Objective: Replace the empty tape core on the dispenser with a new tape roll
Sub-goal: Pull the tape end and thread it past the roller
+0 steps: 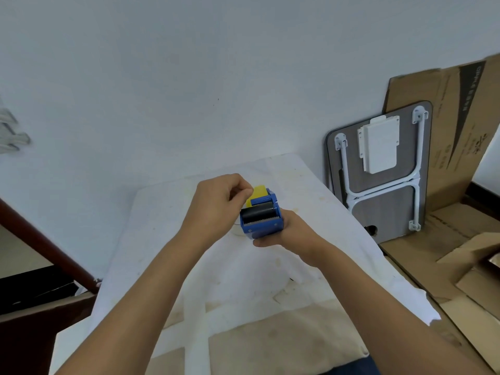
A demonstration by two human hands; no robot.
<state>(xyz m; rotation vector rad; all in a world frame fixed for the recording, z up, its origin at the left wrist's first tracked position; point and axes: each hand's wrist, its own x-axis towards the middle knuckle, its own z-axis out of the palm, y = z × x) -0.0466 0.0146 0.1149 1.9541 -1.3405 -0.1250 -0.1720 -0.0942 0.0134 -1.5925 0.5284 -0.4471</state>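
A blue tape dispenser (261,220) with a black roller, a toothed blade and a yellow flap is held above the white-covered table (311,266). My right hand (284,234) grips it from below and behind. My left hand (221,201) sits at its upper left, thumb and forefinger pinched together by the yellow flap; what they pinch is too small to tell. No tape roll or core shows; the dispenser's rear is hidden by my hands.
A folded small table (378,171) with white legs leans on the wall at right. Flattened cardboard (460,131) stands behind it and covers the floor to the right. Dark wooden furniture (40,253) is at the left.
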